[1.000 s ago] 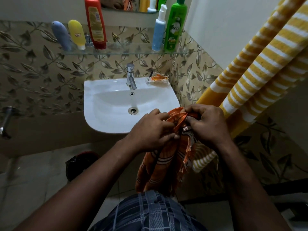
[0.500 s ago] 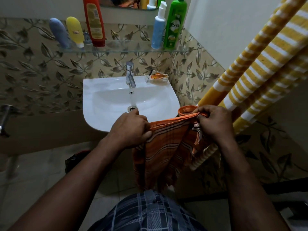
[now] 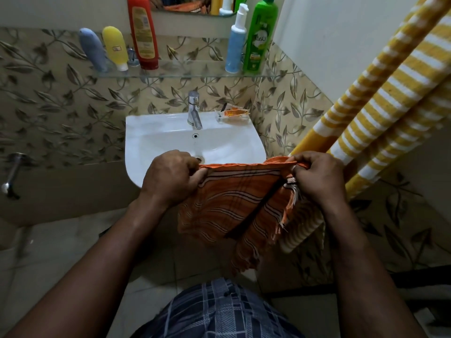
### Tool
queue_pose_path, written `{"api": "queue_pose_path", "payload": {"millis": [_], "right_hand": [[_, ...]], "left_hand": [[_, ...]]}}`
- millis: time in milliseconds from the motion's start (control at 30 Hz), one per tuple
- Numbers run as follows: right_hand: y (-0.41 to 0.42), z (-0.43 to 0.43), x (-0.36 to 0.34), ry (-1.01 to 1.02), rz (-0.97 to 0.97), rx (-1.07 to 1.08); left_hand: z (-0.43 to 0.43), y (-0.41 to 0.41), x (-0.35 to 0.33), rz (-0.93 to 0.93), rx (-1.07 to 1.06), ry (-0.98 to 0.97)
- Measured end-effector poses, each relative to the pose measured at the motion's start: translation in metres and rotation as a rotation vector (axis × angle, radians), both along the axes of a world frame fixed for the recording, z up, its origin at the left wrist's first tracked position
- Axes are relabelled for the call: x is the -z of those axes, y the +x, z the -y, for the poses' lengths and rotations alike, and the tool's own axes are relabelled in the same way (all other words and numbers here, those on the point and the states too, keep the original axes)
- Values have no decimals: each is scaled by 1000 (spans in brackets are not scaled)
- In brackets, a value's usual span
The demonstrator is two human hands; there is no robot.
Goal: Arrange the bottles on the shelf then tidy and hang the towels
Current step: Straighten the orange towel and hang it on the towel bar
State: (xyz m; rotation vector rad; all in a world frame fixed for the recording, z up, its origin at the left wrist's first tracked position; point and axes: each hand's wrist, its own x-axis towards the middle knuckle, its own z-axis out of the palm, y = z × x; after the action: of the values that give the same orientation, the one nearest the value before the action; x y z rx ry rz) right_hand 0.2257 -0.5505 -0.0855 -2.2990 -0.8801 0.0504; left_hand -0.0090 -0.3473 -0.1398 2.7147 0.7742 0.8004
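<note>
An orange striped towel [image 3: 234, 206] hangs spread in front of the sink. My left hand [image 3: 170, 179] grips its top edge at the left, and my right hand [image 3: 317, 176] pinches the top edge at the right, near a fringed corner. A yellow-and-white striped towel [image 3: 390, 89] hangs at the right, running from the upper right corner down behind my right hand. On the glass shelf [image 3: 190, 73] stand a blue tube [image 3: 92, 50], a yellow tube [image 3: 114, 47], a red bottle [image 3: 142, 32], a light-blue pump bottle [image 3: 235, 42] and a green bottle [image 3: 258, 35].
The white sink [image 3: 151, 142] with its tap [image 3: 194, 109] is fixed to the leaf-patterned wall. A small orange packet [image 3: 234, 113] lies on the sink's back right corner. A metal wall tap [image 3: 11, 174] sticks out at the left. A mirror edge shows above the shelf.
My hands have moved apart, the left one going left, and the bunched orange towel is now stretched out wide between them.
</note>
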Motion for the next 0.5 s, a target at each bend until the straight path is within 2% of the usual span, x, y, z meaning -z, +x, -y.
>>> {"api": "queue_pose_path", "payload": {"millis": [100,200,267,433,500], "right_hand": [[3,1,1,-2,16,16],[3,1,2,-4,5,27],[3,1,3,1,-2,41],[7,4,4,20,35,101],[7,3,4,33,45,112]], "left_hand": [[-1,-4,2,-74,101,-11],[1,-6,0,140,36,-218],[1,-6,-3,222,-1,-271],[-11,-13,4,-59,27,-32],[-13,-17,10,-125,34,-14]]}}
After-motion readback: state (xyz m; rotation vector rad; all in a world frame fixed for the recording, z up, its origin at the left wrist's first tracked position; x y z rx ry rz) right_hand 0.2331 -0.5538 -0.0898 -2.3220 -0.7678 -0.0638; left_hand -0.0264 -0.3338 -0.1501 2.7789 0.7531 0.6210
